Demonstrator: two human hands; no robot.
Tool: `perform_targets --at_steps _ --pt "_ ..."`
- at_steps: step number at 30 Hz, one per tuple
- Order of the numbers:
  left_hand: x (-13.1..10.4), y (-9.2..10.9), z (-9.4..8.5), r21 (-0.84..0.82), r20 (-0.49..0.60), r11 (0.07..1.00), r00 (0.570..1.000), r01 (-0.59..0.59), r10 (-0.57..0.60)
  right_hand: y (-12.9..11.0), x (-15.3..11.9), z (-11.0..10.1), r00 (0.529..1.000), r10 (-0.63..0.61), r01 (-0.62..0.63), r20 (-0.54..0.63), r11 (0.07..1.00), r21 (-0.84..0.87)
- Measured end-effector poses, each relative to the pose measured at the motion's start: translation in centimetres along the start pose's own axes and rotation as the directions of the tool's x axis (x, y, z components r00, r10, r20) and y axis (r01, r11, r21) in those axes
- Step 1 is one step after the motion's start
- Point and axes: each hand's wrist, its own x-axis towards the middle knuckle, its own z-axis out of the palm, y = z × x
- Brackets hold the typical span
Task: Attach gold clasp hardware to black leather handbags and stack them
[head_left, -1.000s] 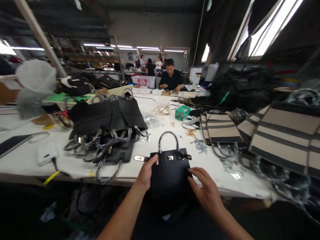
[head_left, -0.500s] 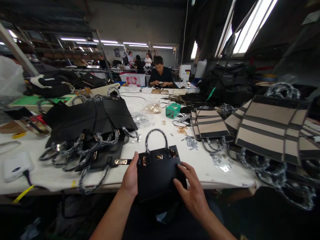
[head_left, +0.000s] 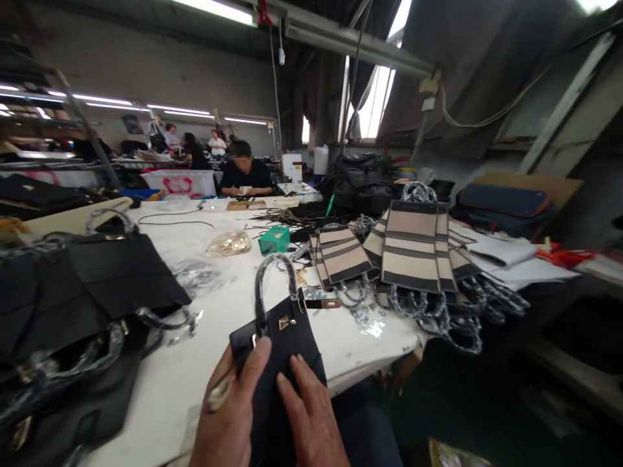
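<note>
A small black handbag (head_left: 272,337) stands tilted in front of me, its arched handle wrapped in clear plastic. Gold hardware, including a turn-lock (head_left: 286,322), sits along its top. My left hand (head_left: 228,402) grips the left side, thumb on the front face and its other fingers mostly hidden behind. By that hand is a blurred gold-coloured piece (head_left: 219,392). Flat on the front panel lie the outstretched fingers of my right hand (head_left: 311,408). From the bag's right side a strap (head_left: 324,303) with a gold plate sticks out.
Black bags (head_left: 121,272) with wrapped handles lie piled at left. Striped beige bags (head_left: 411,246) are stacked at right on the white table (head_left: 195,344). Farther back are a green box (head_left: 274,240), a bag of gold parts (head_left: 228,243) and a seated person (head_left: 246,172).
My view has turned to the right. The handbag is now tilted and angled. My right hand has moved from its right edge onto the front panel; my left hand still grips the left side.
</note>
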Motion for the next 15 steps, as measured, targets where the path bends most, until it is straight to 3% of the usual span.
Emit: perform_targets --at_steps 2,5,9,11,15 --pt "-0.3 -0.2 0.8 0.156 0.186 0.987 0.982 -0.049 0.019 0.0 -0.2 -0.4 0.996 0.083 -0.082 -0.024 0.996 0.031" --pt "-0.8 -0.6 1.9 0.18 0.441 0.981 0.897 -0.066 -0.021 0.2 -0.4 -2.3 0.969 0.238 -0.221 -0.072 0.958 0.182" --pt "-1.8 -1.8 2.7 0.171 0.617 0.977 0.787 -0.128 -0.005 2.0 1.0 -6.9 0.856 0.503 -0.425 -0.118 0.816 0.392" --pt "-2.1 -2.5 2.5 0.219 0.62 0.963 0.785 -0.158 -0.012 3.3 2.6 -9.5 0.802 0.592 -0.483 -0.082 0.723 0.494" --pt "-1.0 -4.0 -0.1 0.369 0.49 0.915 0.871 -0.16 -0.046 5.9 6.0 -13.9 0.626 0.78 -0.616 -0.027 0.515 0.596"
